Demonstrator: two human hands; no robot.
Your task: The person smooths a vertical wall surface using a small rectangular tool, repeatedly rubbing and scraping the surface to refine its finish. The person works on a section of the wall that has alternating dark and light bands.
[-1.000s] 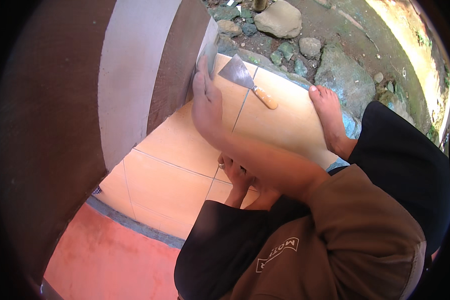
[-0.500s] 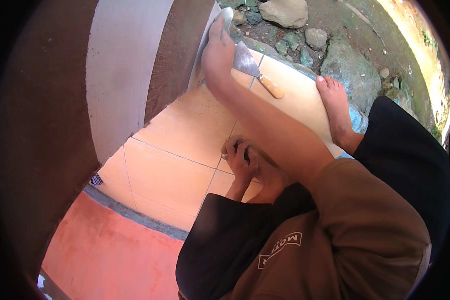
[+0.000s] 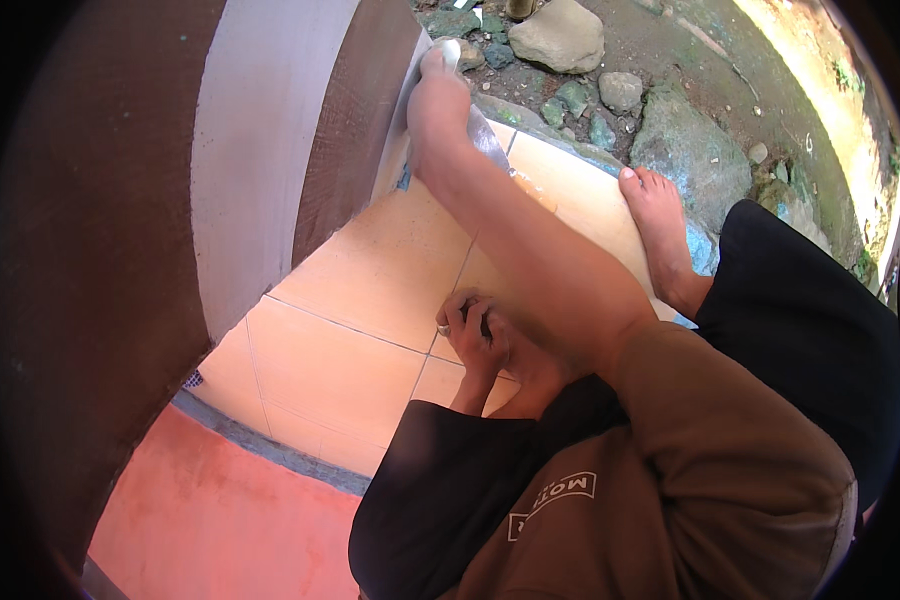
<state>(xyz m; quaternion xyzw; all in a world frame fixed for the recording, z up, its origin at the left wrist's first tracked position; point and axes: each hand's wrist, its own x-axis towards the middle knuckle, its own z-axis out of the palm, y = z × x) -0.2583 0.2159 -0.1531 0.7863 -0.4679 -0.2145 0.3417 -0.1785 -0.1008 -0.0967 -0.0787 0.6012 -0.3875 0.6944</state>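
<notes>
My right hand (image 3: 438, 105) reaches to the far end of the striped wall (image 3: 260, 130), its fingers closed on a small whitish, rounded piece (image 3: 451, 52) at the wall's edge. What that piece is I cannot make out. Just beside the wrist lies a putty knife (image 3: 487, 138) on the tiles, its yellowish handle partly covered by my forearm. My left hand (image 3: 475, 335) is low by my bent leg and foot, under the right arm. Its fingers are curled, with a small pale spot at one fingertip; whatever they hold is hidden.
Peach floor tiles (image 3: 340, 375) lie between me and the wall. Beyond the tile edge are rocks (image 3: 558, 38) and soil. My other bare foot (image 3: 658, 210) stands at that edge. A red floor section (image 3: 220, 510) lies at lower left, behind a grey strip (image 3: 260, 440).
The view has shifted slightly. My right forearm now covers more of the putty knife, whose handle showed fully before. The right hand stays at the wall's far edge; my left hand keeps its curled pose.
</notes>
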